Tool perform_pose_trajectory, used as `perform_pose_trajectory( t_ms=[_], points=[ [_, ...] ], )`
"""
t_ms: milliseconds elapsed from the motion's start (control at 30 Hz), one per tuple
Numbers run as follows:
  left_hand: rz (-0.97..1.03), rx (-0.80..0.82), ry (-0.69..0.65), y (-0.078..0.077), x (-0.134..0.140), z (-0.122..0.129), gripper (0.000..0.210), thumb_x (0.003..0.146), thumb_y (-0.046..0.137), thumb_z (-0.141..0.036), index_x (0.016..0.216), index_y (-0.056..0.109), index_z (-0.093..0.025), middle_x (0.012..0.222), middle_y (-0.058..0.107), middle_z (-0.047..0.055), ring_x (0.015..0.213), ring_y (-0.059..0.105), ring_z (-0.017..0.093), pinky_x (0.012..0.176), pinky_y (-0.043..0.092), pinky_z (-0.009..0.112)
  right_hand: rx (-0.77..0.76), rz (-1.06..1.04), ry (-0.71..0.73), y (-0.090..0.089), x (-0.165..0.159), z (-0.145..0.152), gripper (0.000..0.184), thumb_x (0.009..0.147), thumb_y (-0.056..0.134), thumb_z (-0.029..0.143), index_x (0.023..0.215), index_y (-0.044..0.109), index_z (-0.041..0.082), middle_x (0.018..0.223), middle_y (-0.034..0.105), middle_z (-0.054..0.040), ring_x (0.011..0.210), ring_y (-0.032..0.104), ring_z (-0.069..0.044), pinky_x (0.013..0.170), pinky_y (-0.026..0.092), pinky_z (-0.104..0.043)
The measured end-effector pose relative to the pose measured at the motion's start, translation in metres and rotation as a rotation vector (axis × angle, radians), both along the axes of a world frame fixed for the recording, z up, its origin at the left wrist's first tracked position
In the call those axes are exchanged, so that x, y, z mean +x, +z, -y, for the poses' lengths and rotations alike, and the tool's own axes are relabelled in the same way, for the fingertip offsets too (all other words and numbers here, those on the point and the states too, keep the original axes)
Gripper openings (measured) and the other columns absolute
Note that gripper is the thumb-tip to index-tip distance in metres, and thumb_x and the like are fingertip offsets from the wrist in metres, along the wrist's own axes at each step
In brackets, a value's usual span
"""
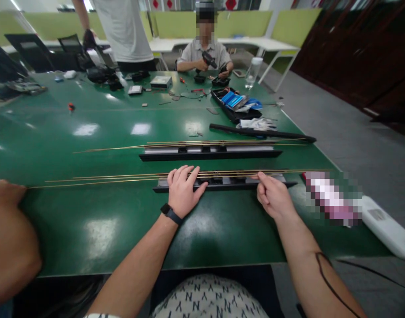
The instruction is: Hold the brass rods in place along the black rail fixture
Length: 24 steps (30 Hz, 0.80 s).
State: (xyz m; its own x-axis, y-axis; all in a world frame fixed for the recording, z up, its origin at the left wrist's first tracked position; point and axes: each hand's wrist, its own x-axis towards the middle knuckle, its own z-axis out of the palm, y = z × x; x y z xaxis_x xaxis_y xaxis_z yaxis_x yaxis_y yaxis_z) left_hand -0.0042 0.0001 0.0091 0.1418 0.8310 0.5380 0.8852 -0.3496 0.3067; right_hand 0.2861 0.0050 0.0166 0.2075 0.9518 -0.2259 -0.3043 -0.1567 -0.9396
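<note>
My left hand (184,190) lies with its fingers spread over the nearer black-edged rail (222,187), across several thin gold-coloured rods (116,178) that run lengthwise along it. My right hand (273,194) has its fingers curled, with thumb and forefinger pinched at the rods near the rail's right end. Dark blocks sit inside the rail's channel, partly hidden by my left hand. A similar rail (209,154) lies parallel just beyond, also with gold rods along it. At the left edge, another person's hand (5,191) is at the far end of one rod.
Past the rails lie a black bar (262,132), white gloves (255,125) and a black tray (244,115) with blue packets. A white device (386,227) sits at the right corner. Opposite, a seated person holds a power drill (209,59); a bottle (253,73) stands nearby.
</note>
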Motion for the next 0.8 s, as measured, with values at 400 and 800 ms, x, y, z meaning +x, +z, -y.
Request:
perform_pose_trajectory(
  t_ms=[400,800],
  points=[
    [0.002,-0.002,-0.012,0.000,0.000,0.000,0.046,0.097,0.063,-0.048,0.138,0.065,-0.025,0.136,0.069,0.011,0.136,0.056,0.032,0.119,0.031,0.052,0.018,0.007,-0.139,-0.001,0.011,-0.001,0.038,0.079,0.085,0.052,0.086,0.068,0.019,0.046,0.052,0.0069,0.026,0.033,-0.004,0.026,0.022,-0.015],
    [-0.006,0.005,0.003,0.000,-0.001,0.001,0.046,0.097,0.063,-0.049,0.137,0.066,-0.027,0.136,0.069,0.010,0.136,0.055,0.033,0.118,0.030,0.053,0.037,-0.024,-0.259,-0.002,0.026,-0.002,0.033,0.081,0.084,0.047,0.085,0.066,0.020,0.046,0.051,0.0077,0.027,0.034,-0.005,0.025,0.024,-0.016]
  ],
)
